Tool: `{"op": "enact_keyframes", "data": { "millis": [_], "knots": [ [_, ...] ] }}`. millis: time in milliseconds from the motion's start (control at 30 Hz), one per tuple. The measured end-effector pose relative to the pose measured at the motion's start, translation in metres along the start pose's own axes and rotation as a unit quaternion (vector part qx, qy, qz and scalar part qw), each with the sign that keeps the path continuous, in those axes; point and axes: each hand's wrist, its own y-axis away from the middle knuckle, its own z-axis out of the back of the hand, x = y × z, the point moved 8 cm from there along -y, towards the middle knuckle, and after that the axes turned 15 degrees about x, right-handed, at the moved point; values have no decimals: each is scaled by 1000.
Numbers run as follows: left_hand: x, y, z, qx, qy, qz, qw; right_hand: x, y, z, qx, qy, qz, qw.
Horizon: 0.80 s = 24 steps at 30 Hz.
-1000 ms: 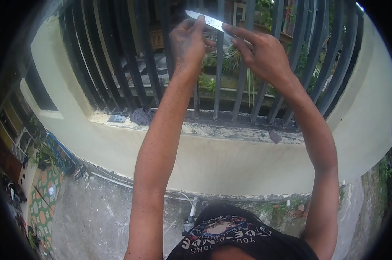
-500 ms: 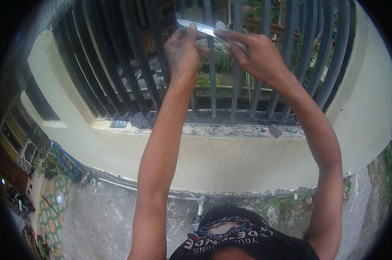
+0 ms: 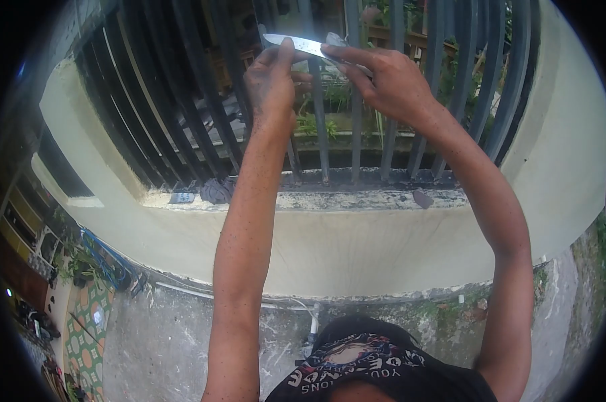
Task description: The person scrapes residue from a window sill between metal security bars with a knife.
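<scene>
Raised in front of the metal bars is a shiny, silver, blade-shaped piece with small dark specks, lying nearly level and pointed at its left end. My left hand pinches it near that point, thumb on top, other fingers curled behind. At the opposite end my right hand grips it, index finger stretched along it and thumb below; that end is largely hidden by the fingers. A small whitish lump shows just above my right fingertips. Dark smudges and specks mark my left hand and forearm.
Upright dark grey bars stand in a cream wall. On its ledge lie a crumpled grey cloth, a small flat packet and a dark flake. Plants grow behind the bars. A white pipe runs along the wall's foot.
Both hands and the shiny piece sit slightly further left in view, along with a small shift of the whole scene. The grip of both hands looks the same.
</scene>
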Motion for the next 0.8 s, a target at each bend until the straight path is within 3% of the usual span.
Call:
{"op": "enact_keyframes", "data": {
  "millis": [67,300,433,667,800],
  "knots": [
    [-12,-13,-1,11,7,-34,999,-3,-14,10,-13,-13,-10,1000],
    [26,22,9,-20,15,24,999,2,12,-23,84,-35,-15,996],
    [6,2,4,-7,15,-21,1000,0,-8,2,57,-7,-26,998],
    [22,22,7,-23,-7,18,1000,1,8,-21,47,-56,-4,997],
    [-12,-12,-1,-28,18,-47,998,-6,-26,3,9,-5,-20,1000]
  ]
}}
